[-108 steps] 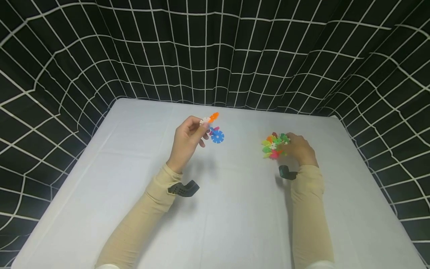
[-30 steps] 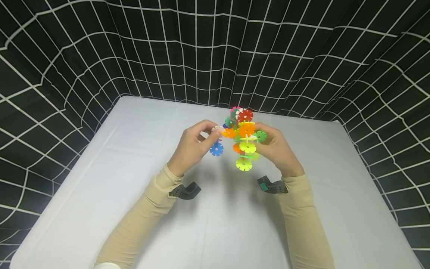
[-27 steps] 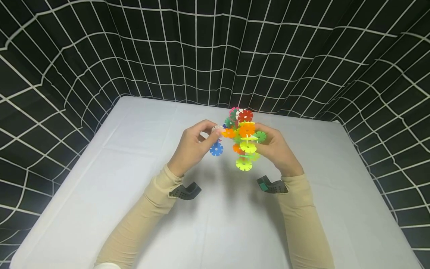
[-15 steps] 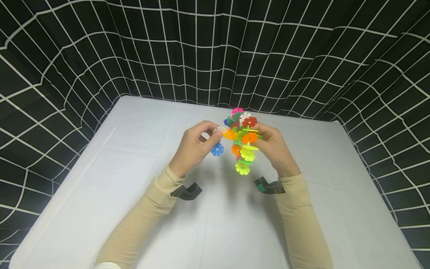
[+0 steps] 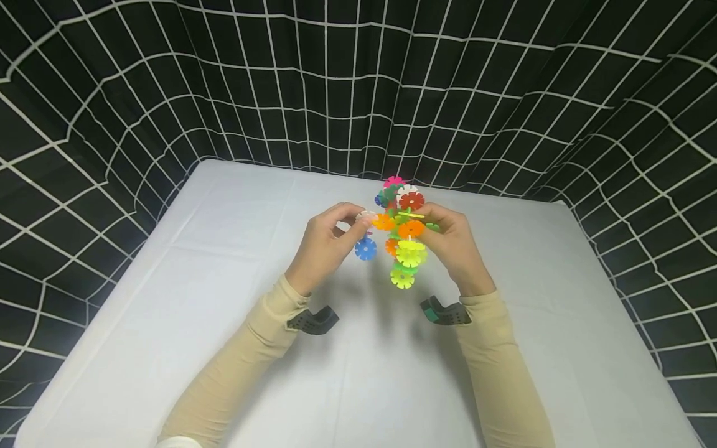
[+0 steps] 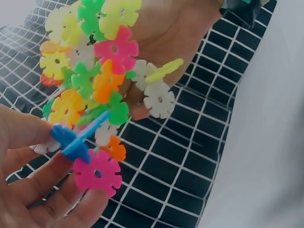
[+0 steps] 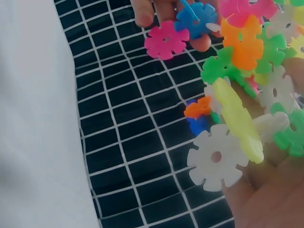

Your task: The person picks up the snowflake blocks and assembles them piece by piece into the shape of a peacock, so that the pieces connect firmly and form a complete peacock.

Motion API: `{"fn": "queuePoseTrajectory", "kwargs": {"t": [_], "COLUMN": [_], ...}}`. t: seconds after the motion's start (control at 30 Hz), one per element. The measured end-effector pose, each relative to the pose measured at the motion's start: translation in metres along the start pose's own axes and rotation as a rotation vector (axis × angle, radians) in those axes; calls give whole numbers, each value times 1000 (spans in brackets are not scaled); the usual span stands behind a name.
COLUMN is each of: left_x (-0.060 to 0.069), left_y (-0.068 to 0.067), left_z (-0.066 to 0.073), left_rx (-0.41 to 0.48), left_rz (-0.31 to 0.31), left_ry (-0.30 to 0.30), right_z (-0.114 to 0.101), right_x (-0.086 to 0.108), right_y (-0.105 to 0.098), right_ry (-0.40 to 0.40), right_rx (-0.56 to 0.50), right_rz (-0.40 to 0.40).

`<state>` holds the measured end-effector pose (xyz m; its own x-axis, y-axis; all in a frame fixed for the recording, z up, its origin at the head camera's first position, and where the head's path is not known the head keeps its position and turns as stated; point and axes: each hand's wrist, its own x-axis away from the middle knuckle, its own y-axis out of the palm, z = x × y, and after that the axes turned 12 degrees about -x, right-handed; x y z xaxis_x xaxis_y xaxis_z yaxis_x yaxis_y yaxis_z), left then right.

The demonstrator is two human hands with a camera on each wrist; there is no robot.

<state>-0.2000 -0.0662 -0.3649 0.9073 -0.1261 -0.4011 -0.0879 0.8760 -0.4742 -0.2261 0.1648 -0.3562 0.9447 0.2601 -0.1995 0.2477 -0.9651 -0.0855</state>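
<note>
Above the middle of the table, my left hand [image 5: 325, 246] pinches a white snowflake disc [image 5: 366, 218] between thumb and fingers. Joined near it are a blue disc [image 5: 366, 249] and a pink disc [image 6: 97, 173], seen in the left wrist view. My right hand [image 5: 456, 249] holds a larger cluster of interlocked plastic snowflake discs [image 5: 411, 230] in yellow, green, orange, red, white and pink. An orange disc [image 5: 384, 222] lies between the two groups, close to the left fingertips. Whether its slot is engaged on both sides, I cannot tell. The cluster hides the right fingertips in part.
A white cloth covers the table [image 5: 252, 261]. Black curtain with a white grid [image 5: 313, 93] hangs round the back and sides. A dark wrist mount [image 5: 313, 320] juts from the left cuff, and another mount [image 5: 445, 311] from the right.
Since the oldest frame, my right hand has lifted the larger cluster and brought it leftward to the left hand's discs. Over the last second, the cluster has tilted slightly; both hands keep their hold.
</note>
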Motion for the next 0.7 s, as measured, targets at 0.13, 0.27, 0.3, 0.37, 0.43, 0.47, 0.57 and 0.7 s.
{"fn": "queuePoseTrajectory", "kwargs": {"t": [0.13,0.27,0.3,0.37,0.43,0.47,0.57,0.7], "left_x": [-2,-5,-6,-7,-8,-8,-8,-9], "left_y": [-3,-6,-7,-8,-9,-9,-9,-10], "left_z": [-5,-10,-12,-14,-15,-16,-16,-16], "left_rx": [-25,-23,-17,-10,-13,-17,-26,-10], "left_rz": [-15,-5,1,8,4,-2,-20,-29], "left_ry": [-52,-125,-137,-148,-144,-141,-136,-139], "right_z": [6,20,24,33,43,49,63,79], "right_x": [-5,-12,-15,-19,-23,-24,-28,-32], "right_y": [4,7,8,9,10,9,7,6], "right_ry": [21,53,63,86,115,127,154,211], "right_rx": [6,31,32,40,38,33,33,89], "right_rz": [27,87,110,165,221,244,292,317]}}
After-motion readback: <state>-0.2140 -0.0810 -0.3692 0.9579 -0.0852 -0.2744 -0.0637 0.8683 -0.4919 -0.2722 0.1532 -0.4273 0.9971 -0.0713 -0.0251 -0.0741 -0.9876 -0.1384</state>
